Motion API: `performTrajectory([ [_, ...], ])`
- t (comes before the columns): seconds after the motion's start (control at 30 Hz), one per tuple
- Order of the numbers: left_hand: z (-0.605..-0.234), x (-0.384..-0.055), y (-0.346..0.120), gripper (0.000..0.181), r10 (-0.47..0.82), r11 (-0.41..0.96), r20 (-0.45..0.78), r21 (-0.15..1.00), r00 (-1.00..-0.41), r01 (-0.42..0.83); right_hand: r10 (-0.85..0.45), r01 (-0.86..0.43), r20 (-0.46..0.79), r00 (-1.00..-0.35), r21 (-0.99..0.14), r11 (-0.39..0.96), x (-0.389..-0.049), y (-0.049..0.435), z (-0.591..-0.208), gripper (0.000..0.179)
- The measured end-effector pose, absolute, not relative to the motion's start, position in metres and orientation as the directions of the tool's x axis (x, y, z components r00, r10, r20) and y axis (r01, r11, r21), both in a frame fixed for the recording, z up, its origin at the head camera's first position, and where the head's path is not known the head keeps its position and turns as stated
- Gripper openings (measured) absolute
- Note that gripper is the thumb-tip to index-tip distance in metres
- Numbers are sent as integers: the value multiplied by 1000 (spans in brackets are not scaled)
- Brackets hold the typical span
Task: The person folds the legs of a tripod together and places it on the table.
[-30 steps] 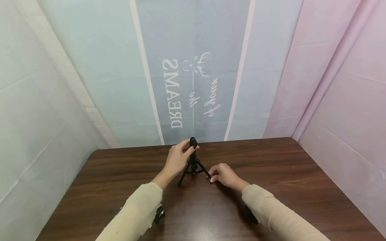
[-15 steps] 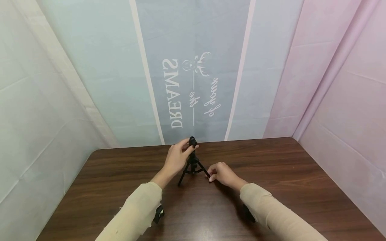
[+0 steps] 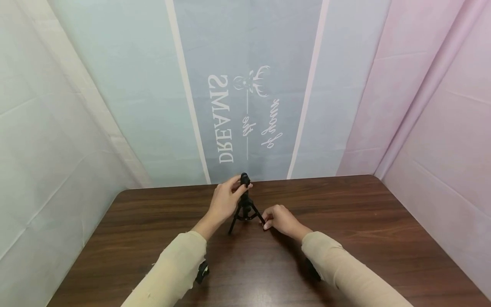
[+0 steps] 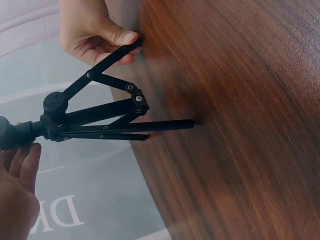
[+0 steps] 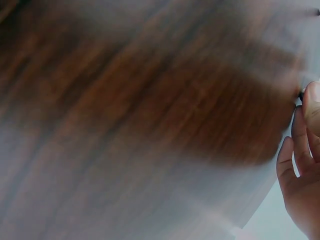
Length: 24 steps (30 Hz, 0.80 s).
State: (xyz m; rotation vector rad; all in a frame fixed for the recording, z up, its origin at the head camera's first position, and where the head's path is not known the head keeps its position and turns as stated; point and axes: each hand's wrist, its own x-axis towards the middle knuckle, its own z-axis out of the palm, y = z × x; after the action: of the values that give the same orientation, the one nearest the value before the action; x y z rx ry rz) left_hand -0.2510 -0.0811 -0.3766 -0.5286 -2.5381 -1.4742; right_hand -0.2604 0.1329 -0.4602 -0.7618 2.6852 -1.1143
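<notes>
Left hand (image 3: 223, 202) grips tripod (image 4: 100, 113) up top, right hand (image 3: 283, 220) pinches one leg (image 4: 112, 59) near its end, tripod upright at tabletop (image 3: 345, 213), contact unclear; likely leg adjustment, spreading or folding unclear, next calling for steady hold while swinging that leg.

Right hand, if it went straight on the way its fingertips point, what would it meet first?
Most likely more of the tripod: the right hand pinches one leg, and the opposite leg looks next in line, though depth there is hard to judge.
</notes>
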Motion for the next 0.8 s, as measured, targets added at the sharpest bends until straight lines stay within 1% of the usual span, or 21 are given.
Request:
performTrajectory([
  [0.2, -377, -252, -82, 26, 214, 463, 299, 807, -930, 366, -499, -408, 77, -863, -688, 600, -263, 127, -461, 7],
  [0.43, -377, -253, -83, 32, 211, 470, 302, 803, -930, 367, -475, -401, 97, -875, -697, 595, -264, 123, -462, 8],
  [0.8, -378, -251, -87, 32, 185, 488, 290, 803, -939, 344, -453, -392, 103, -885, -688, 611, -269, 106, -466, 7],
])
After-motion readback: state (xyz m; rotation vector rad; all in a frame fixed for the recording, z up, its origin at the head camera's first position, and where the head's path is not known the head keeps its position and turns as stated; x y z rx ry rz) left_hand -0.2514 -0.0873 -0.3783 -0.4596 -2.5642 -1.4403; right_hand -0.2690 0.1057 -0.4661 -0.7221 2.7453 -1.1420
